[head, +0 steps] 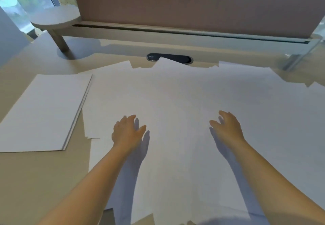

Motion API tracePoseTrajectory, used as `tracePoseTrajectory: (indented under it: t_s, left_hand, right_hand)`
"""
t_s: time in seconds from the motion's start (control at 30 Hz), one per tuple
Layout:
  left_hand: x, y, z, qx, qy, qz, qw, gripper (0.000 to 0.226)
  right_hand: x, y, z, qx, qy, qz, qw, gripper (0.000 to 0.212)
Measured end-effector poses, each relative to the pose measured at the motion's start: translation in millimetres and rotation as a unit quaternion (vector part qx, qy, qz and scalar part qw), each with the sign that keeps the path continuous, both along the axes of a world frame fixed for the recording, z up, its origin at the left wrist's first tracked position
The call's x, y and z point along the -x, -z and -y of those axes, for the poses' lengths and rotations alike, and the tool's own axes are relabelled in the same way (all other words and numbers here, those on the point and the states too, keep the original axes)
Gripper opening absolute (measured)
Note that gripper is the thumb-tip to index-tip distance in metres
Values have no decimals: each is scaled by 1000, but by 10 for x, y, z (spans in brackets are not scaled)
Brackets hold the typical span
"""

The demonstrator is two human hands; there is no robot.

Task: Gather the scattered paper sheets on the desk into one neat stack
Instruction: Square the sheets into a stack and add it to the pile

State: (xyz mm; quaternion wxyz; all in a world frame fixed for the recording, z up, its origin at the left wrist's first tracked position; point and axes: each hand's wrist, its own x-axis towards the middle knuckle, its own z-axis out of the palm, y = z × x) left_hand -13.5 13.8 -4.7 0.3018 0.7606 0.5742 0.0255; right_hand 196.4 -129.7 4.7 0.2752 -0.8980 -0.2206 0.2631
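White sheets (175, 92) scattered (both hands over them, fingers relaxed)

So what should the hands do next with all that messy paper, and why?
Probably lower both hands and slide the loose sheets inward. The left hand and right hand are open above the overlapping spread and hold nothing, while a tidy stack already lies to the left on the desk.
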Motion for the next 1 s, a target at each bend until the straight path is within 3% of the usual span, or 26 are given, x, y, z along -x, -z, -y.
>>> tracePoseTrajectory:
  t_s: [0.1,0.17,0.4,0.63,0.77,0.9,1.0]
  left_hand:
    - [-19,103,218,34,-6,-114,993,78]
    - [-15,182,301,33,10,-146,989,83]
    - [-245,247,274,14,65,-179,982,79]
    - [-629,164,195,15,127,-52,990,52]
    - [-804,21,209,42,38,85,995,51]
    - [-953,-11,152,146,-53,178,972,54]
    - [-1019,38,125,201,-103,204,953,57]
  right_hand:
    - [-191,154,293,168,-27,88,981,69]
    - [-248,251,444,214,-40,102,971,73]
    - [-220,391,459,209,-109,87,968,71]
    - [-158,242,213,106,-133,34,985,64]
    - [-323,129,310,145,-7,118,982,71]
    - [-419,86,422,188,52,76,978,76]
    - [-469,117,435,119,85,25,989,79]
